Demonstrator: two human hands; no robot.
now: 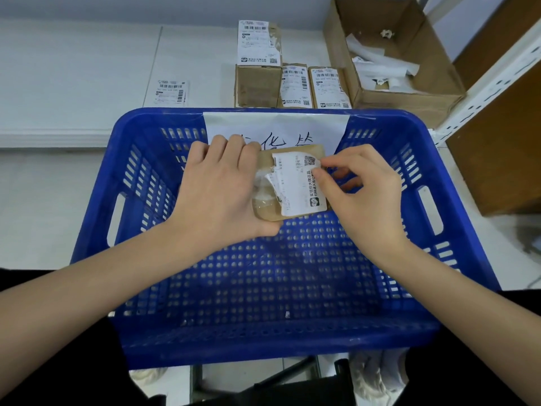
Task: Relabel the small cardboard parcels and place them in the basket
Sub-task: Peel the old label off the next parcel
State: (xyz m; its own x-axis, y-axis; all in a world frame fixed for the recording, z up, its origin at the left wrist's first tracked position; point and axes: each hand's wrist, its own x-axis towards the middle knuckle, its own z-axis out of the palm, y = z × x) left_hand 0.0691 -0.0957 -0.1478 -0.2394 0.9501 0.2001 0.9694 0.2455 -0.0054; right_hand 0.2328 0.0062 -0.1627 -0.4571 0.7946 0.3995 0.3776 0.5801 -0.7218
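Your left hand (222, 189) grips the small cardboard parcel (289, 183) from its left side, fingers curled over the far edge. Your right hand (363, 194) pinches the right edge of its torn shipping label (301, 183), which bears a QR code and print too small to read. You hold the parcel above the blue basket (205, 335), near the far wall, where a handwritten paper sign (275, 124) hangs. Three labelled parcels (288, 80), a loose label (171, 92) and an open carton (409, 95) of paper scraps lie beyond the rim.

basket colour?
Blue, with a perforated floor and slotted walls: the basket shows clearly in the head view.
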